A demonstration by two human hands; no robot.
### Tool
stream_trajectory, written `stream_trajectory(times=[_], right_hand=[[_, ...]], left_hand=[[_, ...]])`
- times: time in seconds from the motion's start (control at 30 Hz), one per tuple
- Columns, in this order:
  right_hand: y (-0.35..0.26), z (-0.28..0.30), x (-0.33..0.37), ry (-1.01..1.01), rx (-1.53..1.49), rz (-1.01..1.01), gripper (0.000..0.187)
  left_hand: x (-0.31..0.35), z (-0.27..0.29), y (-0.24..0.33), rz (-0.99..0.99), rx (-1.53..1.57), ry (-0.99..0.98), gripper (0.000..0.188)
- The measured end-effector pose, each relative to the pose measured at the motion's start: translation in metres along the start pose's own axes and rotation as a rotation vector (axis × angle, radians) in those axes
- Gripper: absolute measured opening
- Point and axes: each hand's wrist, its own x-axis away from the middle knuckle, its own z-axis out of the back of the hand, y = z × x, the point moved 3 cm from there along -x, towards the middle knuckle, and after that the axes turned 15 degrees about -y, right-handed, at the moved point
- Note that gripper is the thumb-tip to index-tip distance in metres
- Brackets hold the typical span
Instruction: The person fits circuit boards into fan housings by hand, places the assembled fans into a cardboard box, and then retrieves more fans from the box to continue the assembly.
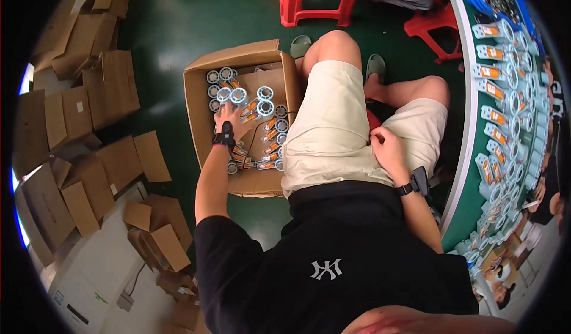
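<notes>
Left hand down in the box, right hand on the lap

The left forearm runs straight out over the near side of the box (pixel 195 105), and the left hand (pixel 229 119) dips in, back up, fingers slightly parted by two pale-blue round-headed pieces (pixel 238 95). More such pieces lie around it in the box. The right arm is bent, the right hand (pixel 388 147) resting on the shorts (pixel 333 126) with fingers curled inward. From here I can't tell whether either hand's fingers are closed on anything. Similar pieces crowd the table (pixel 467 197) to the right.
</notes>
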Motion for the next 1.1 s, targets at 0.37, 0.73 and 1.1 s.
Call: stream_trajectory(times=[0.37, 0.73, 1.1], right_hand=[[-0.007, -0.001, -0.023, -0.044, 0.052, -0.09, 0.01], [-0.003, 0.002, -0.04, -0.076, 0.136, -0.222, 0.011], [0.003, 0.003, -0.042, -0.09, 0.176, -0.213, 0.012]], left_hand=[[-0.101, 0.005, 0.021, -0.103, -0.126, -0.17, 0.072], [-0.161, -0.054, 0.012, -0.104, -0.17, -0.289, 0.063], [-0.151, -0.061, 0.026, 0.038, 0.056, 0.1, 0.029]])
